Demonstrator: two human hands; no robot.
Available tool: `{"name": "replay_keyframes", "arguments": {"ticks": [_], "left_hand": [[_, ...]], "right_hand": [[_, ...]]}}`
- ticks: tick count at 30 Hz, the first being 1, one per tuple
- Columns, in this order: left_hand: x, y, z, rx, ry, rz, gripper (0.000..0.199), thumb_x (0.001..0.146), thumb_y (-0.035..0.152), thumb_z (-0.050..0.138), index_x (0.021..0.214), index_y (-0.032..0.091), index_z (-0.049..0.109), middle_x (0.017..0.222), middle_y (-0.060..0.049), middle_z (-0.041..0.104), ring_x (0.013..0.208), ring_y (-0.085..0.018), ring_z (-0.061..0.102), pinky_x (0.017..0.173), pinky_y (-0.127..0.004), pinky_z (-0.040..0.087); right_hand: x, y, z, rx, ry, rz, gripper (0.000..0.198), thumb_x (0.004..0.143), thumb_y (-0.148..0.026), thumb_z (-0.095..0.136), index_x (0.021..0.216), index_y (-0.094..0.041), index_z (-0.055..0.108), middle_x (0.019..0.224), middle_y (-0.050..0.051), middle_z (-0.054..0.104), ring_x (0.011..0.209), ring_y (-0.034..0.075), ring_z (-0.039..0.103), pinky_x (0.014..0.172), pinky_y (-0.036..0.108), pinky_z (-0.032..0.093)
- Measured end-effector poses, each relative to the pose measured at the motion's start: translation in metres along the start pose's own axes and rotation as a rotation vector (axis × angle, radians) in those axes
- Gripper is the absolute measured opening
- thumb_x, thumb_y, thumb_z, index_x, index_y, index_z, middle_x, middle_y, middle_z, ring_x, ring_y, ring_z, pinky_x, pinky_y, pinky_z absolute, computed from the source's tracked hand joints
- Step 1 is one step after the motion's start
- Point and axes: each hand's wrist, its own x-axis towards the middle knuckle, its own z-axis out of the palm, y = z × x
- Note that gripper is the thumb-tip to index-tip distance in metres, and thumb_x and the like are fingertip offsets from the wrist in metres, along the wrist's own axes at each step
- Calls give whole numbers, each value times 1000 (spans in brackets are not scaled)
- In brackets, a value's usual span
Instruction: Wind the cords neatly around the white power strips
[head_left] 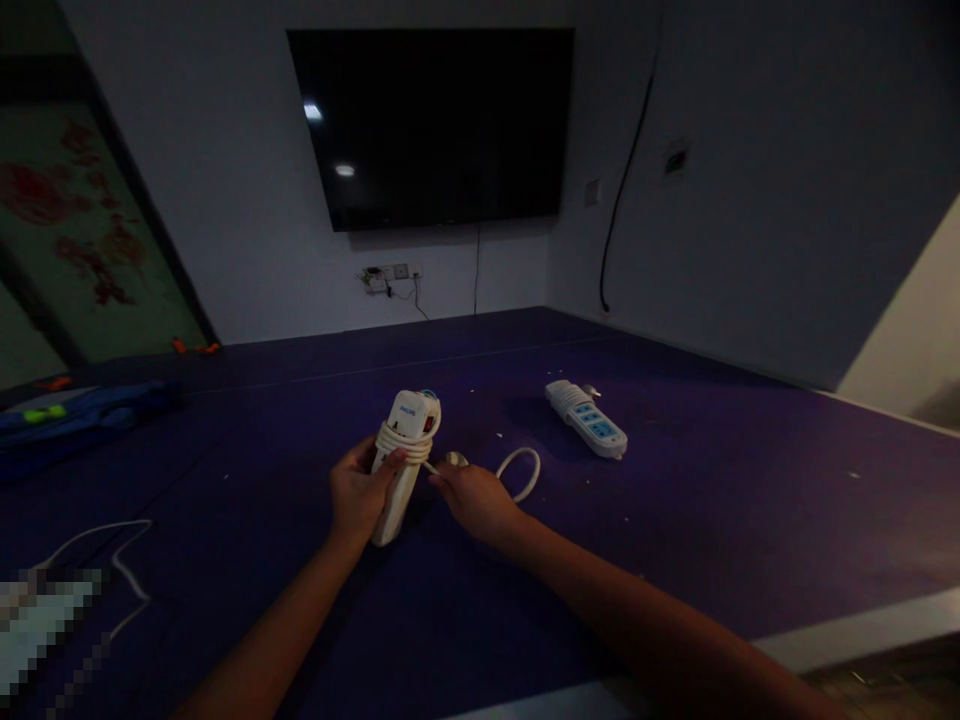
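Observation:
A white power strip (397, 505) with a red switch stands tilted in my left hand (361, 497), whose thumb presses on the cord coils. Several turns of white cord (403, 444) wrap round the strip near its upper end. My right hand (478, 500) is closed on the cord just to the right of the strip, and a free loop of it (537, 470) sticks out beyond the hand. A pale end, perhaps the plug (456, 459), shows above my right fingers. Farther right lies a second power strip (589, 420) with blue sockets, its cord wound round one end.
The purple surface (675, 480) carries small white scraps. At left lie blue cloth (97, 410), a thin white cable (127, 570) and a blurred-out object. A television (442, 130) hangs on the far wall above wall sockets (394, 272); a black cable (630, 170) hangs at right.

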Motion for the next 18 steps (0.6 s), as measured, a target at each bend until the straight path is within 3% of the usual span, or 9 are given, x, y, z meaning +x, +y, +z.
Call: {"name": "replay_keyframes", "arguments": {"ticks": [11,18], "left_hand": [[4,-4,-7,429,27,144,59,59,56,69,98,13,64,93,-11,70,79,-23,66,68,-32,51],[11,-10,-13,622,77,186,56,65,60,63,97,13,64,86,-12,70,73,-23,66,65,-32,49]], "right_hand": [[-5,-1,-5,-30,-9,37,27,90,-24,36,103,-16,58,95,12,67,85,23,65,67,27,43],[-9,-2,-1,-16,-80,-46,25,83,-17,43,103,-15,59,98,13,67,90,22,64,72,27,43]]}}
